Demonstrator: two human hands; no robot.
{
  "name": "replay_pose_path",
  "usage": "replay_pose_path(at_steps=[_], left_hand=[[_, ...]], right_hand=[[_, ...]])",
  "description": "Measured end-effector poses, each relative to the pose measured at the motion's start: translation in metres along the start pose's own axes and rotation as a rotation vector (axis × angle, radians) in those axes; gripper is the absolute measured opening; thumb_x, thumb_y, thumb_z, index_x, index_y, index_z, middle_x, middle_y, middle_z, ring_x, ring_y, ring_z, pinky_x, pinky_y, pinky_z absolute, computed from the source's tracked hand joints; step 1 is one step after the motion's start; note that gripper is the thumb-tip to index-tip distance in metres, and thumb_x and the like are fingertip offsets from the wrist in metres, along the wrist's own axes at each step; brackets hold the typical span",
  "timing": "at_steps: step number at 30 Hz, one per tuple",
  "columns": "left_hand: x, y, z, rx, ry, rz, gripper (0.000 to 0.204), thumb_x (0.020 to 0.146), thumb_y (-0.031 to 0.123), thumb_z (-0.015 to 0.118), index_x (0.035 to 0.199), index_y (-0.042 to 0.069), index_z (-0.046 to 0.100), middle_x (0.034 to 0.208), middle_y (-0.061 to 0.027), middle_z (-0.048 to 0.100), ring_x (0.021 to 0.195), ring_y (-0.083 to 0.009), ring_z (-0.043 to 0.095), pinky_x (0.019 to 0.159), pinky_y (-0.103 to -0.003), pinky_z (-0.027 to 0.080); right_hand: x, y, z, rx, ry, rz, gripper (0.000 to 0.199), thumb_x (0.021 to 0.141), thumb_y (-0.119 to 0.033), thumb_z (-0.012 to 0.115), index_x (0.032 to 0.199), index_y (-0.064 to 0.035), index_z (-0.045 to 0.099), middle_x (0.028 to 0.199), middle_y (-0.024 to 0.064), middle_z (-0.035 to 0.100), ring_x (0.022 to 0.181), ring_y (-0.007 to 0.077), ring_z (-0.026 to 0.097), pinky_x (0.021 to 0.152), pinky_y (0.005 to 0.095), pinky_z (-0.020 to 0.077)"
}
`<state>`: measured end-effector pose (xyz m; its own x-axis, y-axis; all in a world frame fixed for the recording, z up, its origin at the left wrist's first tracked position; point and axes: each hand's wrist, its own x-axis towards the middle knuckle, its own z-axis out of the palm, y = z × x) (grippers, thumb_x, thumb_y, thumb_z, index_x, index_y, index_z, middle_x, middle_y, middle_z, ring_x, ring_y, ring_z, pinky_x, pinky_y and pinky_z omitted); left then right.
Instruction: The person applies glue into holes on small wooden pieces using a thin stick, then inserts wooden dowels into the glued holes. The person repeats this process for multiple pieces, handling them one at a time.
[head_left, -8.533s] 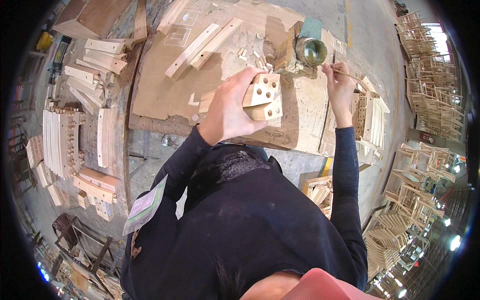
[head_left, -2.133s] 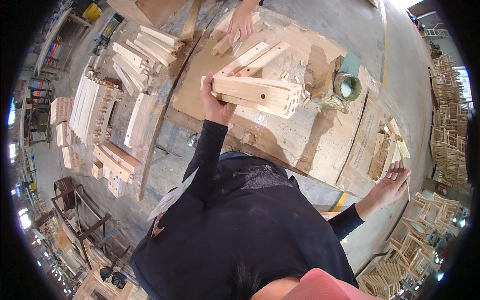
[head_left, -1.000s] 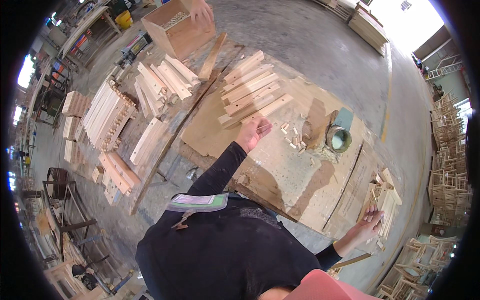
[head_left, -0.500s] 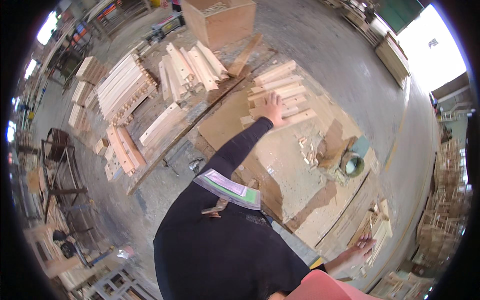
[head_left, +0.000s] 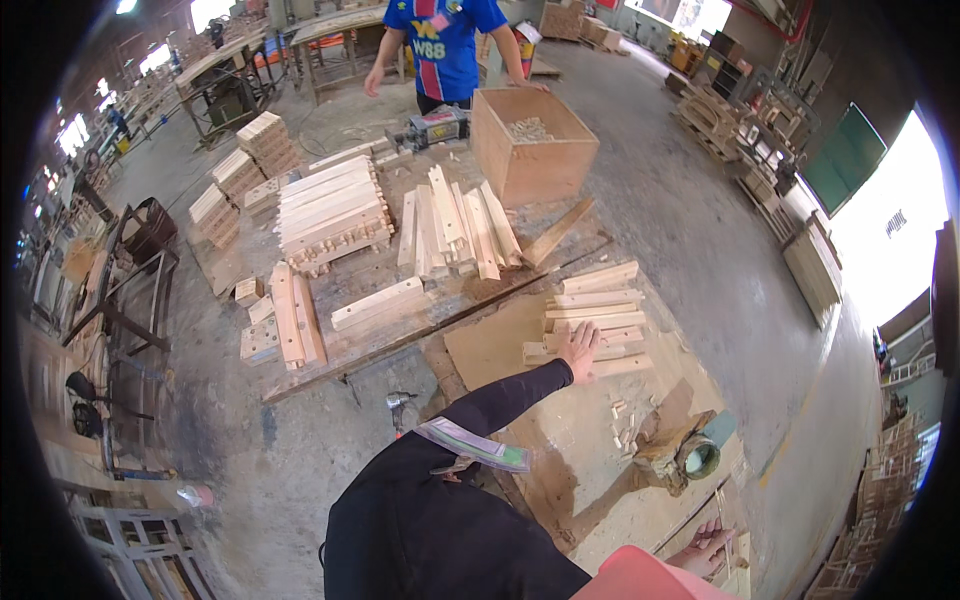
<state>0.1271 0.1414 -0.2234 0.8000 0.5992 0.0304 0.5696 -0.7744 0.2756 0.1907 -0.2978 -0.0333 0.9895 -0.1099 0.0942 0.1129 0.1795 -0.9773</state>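
My left hand (head_left: pixel 578 350) is stretched far forward and lies on a low stack of pale wooden slats (head_left: pixel 598 305) on a brown board (head_left: pixel 492 350) on the floor; its fingers are spread over the nearest slat. My right hand (head_left: pixel 703 547) is low at the bottom right, behind me, closed around a thin stick (head_left: pixel 724 512). A small round tin (head_left: pixel 698 458) stands on a wood block between the two hands.
An open wooden box (head_left: pixel 525 140) stands beyond fanned slats (head_left: pixel 452 232) and a neat slat stack (head_left: pixel 332 212). A person in a blue shirt (head_left: pixel 440 40) stands behind the box by a power tool (head_left: pixel 436 126). Metal frames (head_left: pixel 120 320) line the left.
The wooden assembly my left hand held is gone from it; that hand has reached out onto the slat stack. My view has swung up and forward. My right hand has dropped behind me.
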Motion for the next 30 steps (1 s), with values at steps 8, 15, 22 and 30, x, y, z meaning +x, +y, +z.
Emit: replay_pose_path(at_steps=[8,15,22,30], left_hand=[[-0.044,0.017,-0.028,0.178,-0.005,0.02,0.105,0.071,0.048,0.076,0.15,-0.003,0.031,0.159,-0.0246,0.025,0.152,-0.039,0.013,0.117,-0.067,0.013],[-0.237,0.019,-0.017,-0.23,0.318,0.277,0.059,0.077,0.026,0.067,0.129,0.0,0.058,0.145,-0.0234,0.047,0.142,-0.0413,0.036,0.117,-0.059,0.024],[-0.226,0.037,-0.106,-0.569,-0.386,0.079,0.038,0.082,0.025,0.07,0.111,0.001,0.064,0.109,-0.0186,0.067,0.102,-0.031,0.065,0.087,-0.042,0.052],[-0.062,-0.107,-0.202,0.191,-0.048,-0.308,0.035,0.087,0.037,0.065,0.088,0.003,0.072,0.092,-0.0143,0.073,0.08,-0.0214,0.067,0.069,-0.039,0.054]], right_hand=[[0.006,-0.003,0.001,0.068,-0.008,0.023,0.037,0.099,-0.031,0.064,0.117,0.0014,0.056,0.112,0.0138,0.064,0.097,0.0182,0.062,0.085,0.0303,0.0508],[0.029,0.002,-0.014,0.2,-0.342,0.042,0.025,0.104,-0.027,0.057,0.108,-0.0023,0.059,0.094,0.0058,0.062,0.082,0.0145,0.059,0.076,0.0282,0.0497],[0.07,-0.013,-0.098,0.228,-0.242,0.083,0.031,0.104,-0.024,0.056,0.12,0.0024,0.059,0.101,0.0095,0.065,0.087,0.0151,0.06,0.074,0.0282,0.0483],[0.042,-0.07,-0.123,0.041,-0.035,-0.082,0.032,0.104,-0.023,0.057,0.117,0.0066,0.057,0.108,0.0152,0.065,0.096,0.0199,0.063,0.084,0.0307,0.0526]])
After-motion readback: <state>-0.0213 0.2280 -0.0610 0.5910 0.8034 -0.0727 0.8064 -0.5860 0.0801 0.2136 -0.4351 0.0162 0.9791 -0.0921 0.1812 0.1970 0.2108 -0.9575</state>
